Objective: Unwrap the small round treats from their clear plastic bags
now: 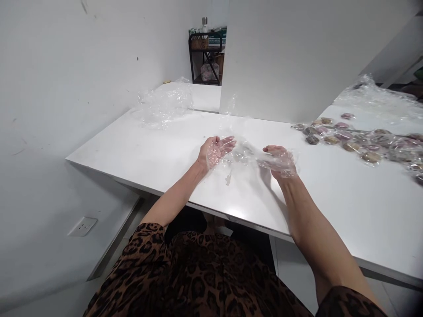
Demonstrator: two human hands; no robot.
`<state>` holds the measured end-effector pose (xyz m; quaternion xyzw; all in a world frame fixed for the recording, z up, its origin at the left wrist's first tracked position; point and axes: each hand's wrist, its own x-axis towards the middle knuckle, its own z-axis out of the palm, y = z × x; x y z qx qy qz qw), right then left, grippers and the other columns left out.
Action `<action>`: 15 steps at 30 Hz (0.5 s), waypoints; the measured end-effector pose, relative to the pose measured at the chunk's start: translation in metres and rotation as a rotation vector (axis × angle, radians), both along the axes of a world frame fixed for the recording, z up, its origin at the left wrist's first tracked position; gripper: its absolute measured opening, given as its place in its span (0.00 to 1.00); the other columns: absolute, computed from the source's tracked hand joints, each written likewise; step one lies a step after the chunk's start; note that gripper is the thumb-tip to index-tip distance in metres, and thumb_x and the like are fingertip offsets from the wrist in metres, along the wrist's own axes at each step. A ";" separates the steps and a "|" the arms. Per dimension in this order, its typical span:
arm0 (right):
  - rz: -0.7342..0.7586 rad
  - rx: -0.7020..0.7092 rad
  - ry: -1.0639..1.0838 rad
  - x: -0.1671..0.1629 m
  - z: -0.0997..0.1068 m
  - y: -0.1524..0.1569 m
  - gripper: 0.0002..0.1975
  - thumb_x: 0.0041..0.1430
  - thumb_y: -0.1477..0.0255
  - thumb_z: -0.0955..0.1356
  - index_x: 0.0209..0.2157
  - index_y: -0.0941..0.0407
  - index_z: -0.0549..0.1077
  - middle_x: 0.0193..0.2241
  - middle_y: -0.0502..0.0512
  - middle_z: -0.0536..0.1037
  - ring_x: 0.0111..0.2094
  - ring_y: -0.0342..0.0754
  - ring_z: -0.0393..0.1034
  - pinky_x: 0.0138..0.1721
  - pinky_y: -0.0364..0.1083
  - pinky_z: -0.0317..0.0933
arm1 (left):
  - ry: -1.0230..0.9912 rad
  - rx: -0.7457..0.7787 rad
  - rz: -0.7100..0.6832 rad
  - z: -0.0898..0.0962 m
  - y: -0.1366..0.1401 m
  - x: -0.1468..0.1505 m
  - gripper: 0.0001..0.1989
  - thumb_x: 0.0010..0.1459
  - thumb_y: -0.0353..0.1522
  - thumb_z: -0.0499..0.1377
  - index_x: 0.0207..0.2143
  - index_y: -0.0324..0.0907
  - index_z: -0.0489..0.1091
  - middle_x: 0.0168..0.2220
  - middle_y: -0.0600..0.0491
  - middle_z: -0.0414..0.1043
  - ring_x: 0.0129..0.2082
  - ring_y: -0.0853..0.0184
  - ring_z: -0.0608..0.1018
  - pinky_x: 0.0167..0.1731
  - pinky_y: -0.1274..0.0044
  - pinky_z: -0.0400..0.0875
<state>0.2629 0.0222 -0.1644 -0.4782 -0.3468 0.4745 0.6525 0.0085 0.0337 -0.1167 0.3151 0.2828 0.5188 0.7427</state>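
Crumpled clear plastic film (pixel 246 152) stretches between my two hands, just above the white table. My left hand (pixel 216 152) is palm up with its fingers extended and apart, and the film lies over its palm and fingers. Opposite it, my right hand (pixel 280 163) has its fingers bent toward the left, with film bunched across the palm and around the wrist. The film's edges are hard to make out.
The white table (pixel 132 149) meets a wall at the left and a tall white panel (pixel 280 61) behind. More clear film (pixel 165 103) lies at the back left. Several wrapped roundish pieces (pixel 350 145), pink, tan and grey, lie at the right. A black shelf (pixel 205 50) stands beyond.
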 end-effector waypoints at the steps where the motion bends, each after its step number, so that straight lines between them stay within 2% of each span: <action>1: -0.014 -0.030 -0.003 0.001 0.001 0.000 0.21 0.36 0.62 0.80 0.28 0.54 0.71 0.29 0.50 0.76 0.28 0.44 0.72 0.24 0.44 0.67 | 0.023 0.024 0.015 0.001 0.000 -0.002 0.12 0.65 0.31 0.53 0.26 0.42 0.60 0.44 0.46 0.81 0.45 0.64 0.84 0.52 0.67 0.77; 3: -0.041 -0.073 -0.011 0.000 0.007 -0.002 0.20 0.37 0.62 0.80 0.30 0.54 0.72 0.31 0.50 0.78 0.29 0.43 0.72 0.24 0.42 0.66 | 0.101 0.092 0.041 0.004 0.002 -0.005 0.12 0.64 0.32 0.53 0.26 0.43 0.59 0.45 0.46 0.81 0.48 0.63 0.84 0.52 0.64 0.78; 6: -0.002 -0.050 -0.015 -0.007 0.020 -0.006 0.20 0.41 0.59 0.80 0.31 0.54 0.74 0.32 0.50 0.79 0.30 0.41 0.72 0.26 0.40 0.66 | 0.271 0.259 0.099 0.013 0.004 -0.007 0.14 0.65 0.37 0.55 0.26 0.43 0.58 0.46 0.45 0.81 0.52 0.60 0.82 0.50 0.63 0.79; 10: 0.111 -0.003 -0.048 -0.019 0.029 -0.012 0.23 0.42 0.53 0.81 0.32 0.54 0.76 0.33 0.51 0.79 0.31 0.41 0.72 0.29 0.40 0.64 | 0.448 0.424 0.153 0.043 0.002 -0.003 0.14 0.69 0.39 0.54 0.31 0.41 0.64 0.45 0.44 0.80 0.55 0.58 0.81 0.48 0.64 0.80; 12: 0.117 0.012 -0.084 -0.023 0.028 -0.014 0.24 0.42 0.52 0.80 0.33 0.54 0.76 0.34 0.51 0.79 0.33 0.41 0.72 0.30 0.40 0.64 | 0.425 0.425 0.122 0.061 0.000 0.001 0.15 0.72 0.38 0.49 0.34 0.40 0.66 0.46 0.45 0.80 0.56 0.59 0.81 0.49 0.66 0.79; 15: 0.106 0.073 -0.198 -0.030 0.025 -0.016 0.23 0.45 0.52 0.79 0.34 0.54 0.76 0.35 0.51 0.78 0.35 0.42 0.70 0.35 0.42 0.64 | 0.278 0.391 0.068 0.083 -0.003 0.003 0.17 0.74 0.37 0.43 0.39 0.39 0.68 0.49 0.47 0.79 0.58 0.61 0.80 0.53 0.68 0.77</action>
